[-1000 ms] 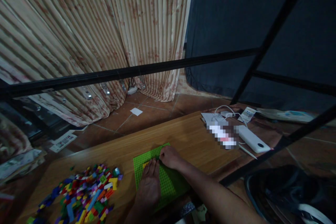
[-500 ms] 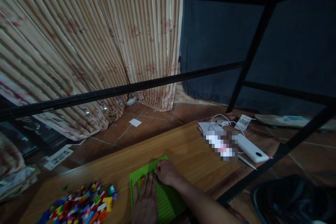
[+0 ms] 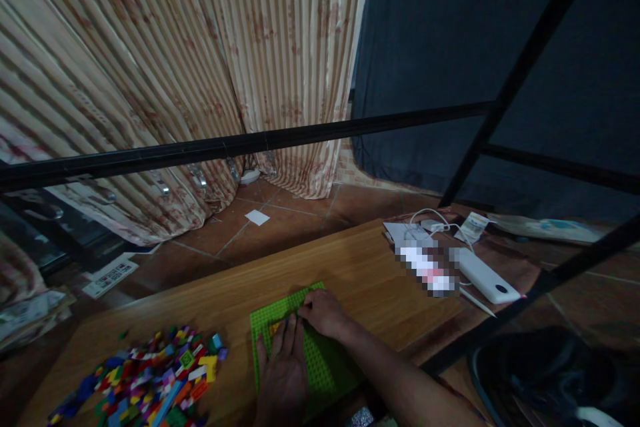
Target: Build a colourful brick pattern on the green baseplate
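"What's largest from where you're standing?"
"The wooden table (image 3: 345,260), with a loose heap of coloured bricks (image 3: 160,373) spread over its left part."
"And after the heap?"
"The green baseplate (image 3: 319,361), flat on the wood to the right of it, under both hands."
"How do those 2 hands sit?"
"The left hand (image 3: 283,373) lies back up across the plate, fingers stretched, thumb apart. The right hand (image 3: 324,315) is curled near the far edge, beside the left fingertips; I can't tell whether it pinches anything."
"Anything smaller?"
"1 yellow piece (image 3: 275,328) on the plate, partly covered by the left fingers."
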`<state>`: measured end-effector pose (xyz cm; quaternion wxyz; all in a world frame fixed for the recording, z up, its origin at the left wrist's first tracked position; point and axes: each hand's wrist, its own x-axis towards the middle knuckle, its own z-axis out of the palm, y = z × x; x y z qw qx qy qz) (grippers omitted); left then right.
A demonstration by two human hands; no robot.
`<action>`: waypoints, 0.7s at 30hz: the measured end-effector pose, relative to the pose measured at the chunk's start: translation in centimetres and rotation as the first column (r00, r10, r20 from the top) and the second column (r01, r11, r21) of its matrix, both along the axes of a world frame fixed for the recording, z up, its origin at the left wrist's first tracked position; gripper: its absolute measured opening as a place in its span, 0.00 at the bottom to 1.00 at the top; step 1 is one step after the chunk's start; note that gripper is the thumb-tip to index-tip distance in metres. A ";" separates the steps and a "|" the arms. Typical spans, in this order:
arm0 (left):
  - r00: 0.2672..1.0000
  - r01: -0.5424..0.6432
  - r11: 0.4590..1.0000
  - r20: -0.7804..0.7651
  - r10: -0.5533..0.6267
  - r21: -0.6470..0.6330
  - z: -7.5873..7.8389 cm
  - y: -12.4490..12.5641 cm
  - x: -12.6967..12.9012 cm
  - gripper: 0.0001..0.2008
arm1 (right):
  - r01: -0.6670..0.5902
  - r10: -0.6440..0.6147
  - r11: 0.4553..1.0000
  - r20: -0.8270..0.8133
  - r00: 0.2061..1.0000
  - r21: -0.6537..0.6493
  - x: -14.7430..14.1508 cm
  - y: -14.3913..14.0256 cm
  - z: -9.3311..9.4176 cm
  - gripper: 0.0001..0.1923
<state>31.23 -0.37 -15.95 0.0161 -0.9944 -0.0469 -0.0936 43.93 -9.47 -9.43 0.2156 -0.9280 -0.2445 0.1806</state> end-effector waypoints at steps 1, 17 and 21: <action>1.000 -0.003 1.000 0.000 0.003 -0.008 -0.2 0.0 0.0 0.31 | -0.002 0.002 1.000 -0.006 1.000 0.001 0.0 0.0 0.0 0.10; 0.988 0.082 0.996 0.132 -0.077 -0.035 -0.7 0.4 -0.2 0.24 | -0.027 0.027 1.000 0.019 0.999 -0.007 -0.5 -0.1 -0.7 0.12; 0.993 0.039 0.999 0.113 -0.034 -0.036 -0.9 -0.8 -0.4 0.23 | -0.062 0.063 0.998 0.047 0.997 -0.027 -0.4 -0.3 -0.7 0.12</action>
